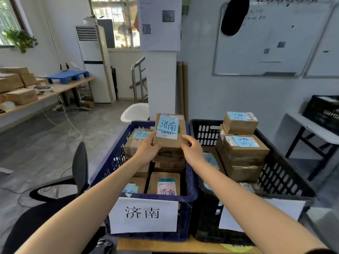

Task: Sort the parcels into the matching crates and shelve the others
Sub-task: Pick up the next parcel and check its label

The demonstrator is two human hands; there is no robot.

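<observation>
Worktop (165, 246) carries a blue crate (190, 198) labelled 济南. The parcel (169, 131), tagged alike, is held over the crate's far end, long axis pointing away. Left hand (146, 149) and right hand (192, 151) are equally near, fingers clamped on its near corners.

Bright, even daylight enters through the windows (117, 21) at upper left, which are overexposed. Shadows are soft and faint. Wide-angle distortion bows the whiteboard (266, 39) frame toward the right edge. Peripheral detail is blurred, while the central crate label (143, 213) reads sharply.
</observation>
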